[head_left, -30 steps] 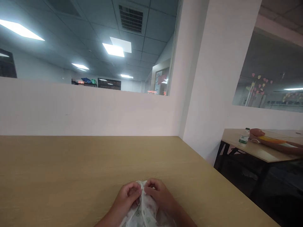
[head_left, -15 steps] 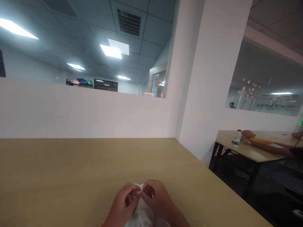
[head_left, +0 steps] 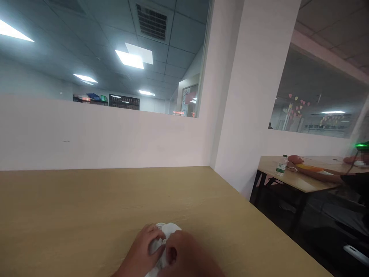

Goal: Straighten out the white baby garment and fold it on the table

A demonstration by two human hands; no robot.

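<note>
A white plastic bag [head_left: 170,229] lies at the near edge of the wooden table [head_left: 138,196], crumpled, with a rounded pale part at its far end. My left hand [head_left: 145,246] curls over its left side, thumb and fingers pinching the plastic. On the other side, my right hand [head_left: 183,250] is closed against the bag with its fingers folded in. Both hands nearly meet over the middle. What the bag contains is hidden by my hands and the lower frame edge.
A white wall with a window runs behind the table, and a pillar [head_left: 250,77] stands at its far right corner. On a second table [head_left: 305,186] at right are a water bottle [head_left: 281,165] and another person's arm [head_left: 319,175].
My hands were pinching the bag together at its top. Now the right hand has turned knuckles up, and more of the white far end shows. The view has swung slightly right.
</note>
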